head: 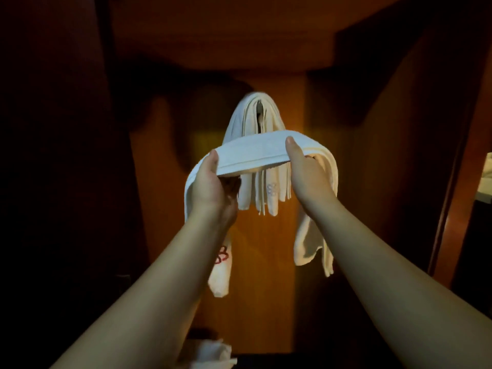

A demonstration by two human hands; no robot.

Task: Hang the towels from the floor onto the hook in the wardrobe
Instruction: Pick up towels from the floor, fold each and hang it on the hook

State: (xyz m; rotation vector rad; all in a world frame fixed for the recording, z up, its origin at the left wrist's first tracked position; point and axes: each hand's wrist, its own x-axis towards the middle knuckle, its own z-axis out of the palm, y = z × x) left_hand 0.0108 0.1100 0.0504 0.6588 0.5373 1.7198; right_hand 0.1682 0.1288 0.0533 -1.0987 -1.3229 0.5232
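While both hands, left hand (210, 179) and right hand (303, 166), grip the towel (255, 149) stretched flat, it seems readied to drape over the hung towels (255, 115).

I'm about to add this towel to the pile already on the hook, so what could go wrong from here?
1. The hung towels already sit thick over the hook, which is hidden; another layer may slide off or drag them down.
2. The held towel is stretched between the left hand and right hand with uneven ends; draped off-centre, the longer side could pull it off.
3. More white cloth lies below, near your feet, and could trip you.
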